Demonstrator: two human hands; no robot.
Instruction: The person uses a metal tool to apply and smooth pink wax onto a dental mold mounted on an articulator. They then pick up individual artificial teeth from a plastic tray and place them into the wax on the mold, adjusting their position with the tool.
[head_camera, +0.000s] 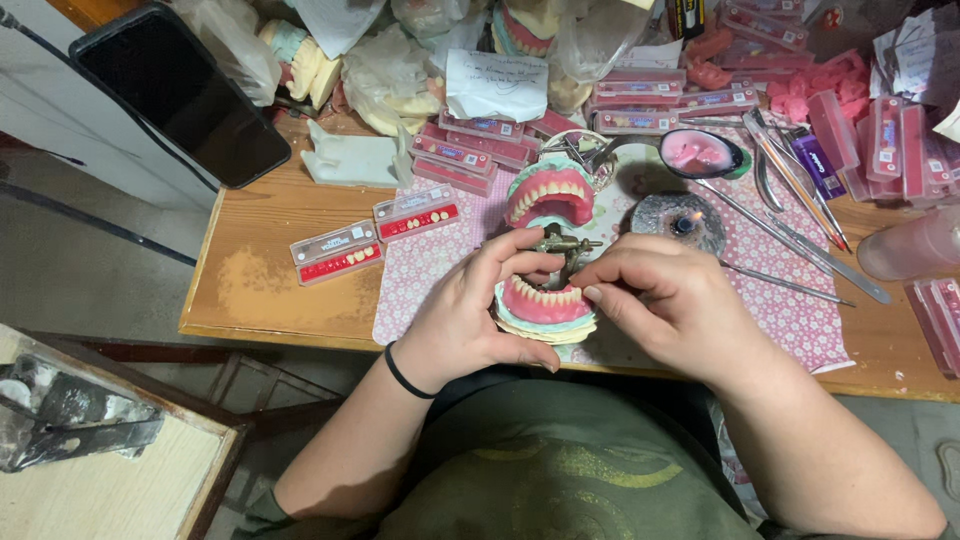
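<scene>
Wooden bench (260, 290) — denture model (545, 305) cradled between left hand (465, 315) and right hand (665, 300).

Dark phone screen (180, 92), red tooth-card packages (337, 252)

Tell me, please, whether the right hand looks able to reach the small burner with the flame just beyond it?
Probably yes. The right hand is at the lower denture model, and the burner sits just beyond its knuckles with only open patterned mat between. It would have to let go of the model first.
</scene>
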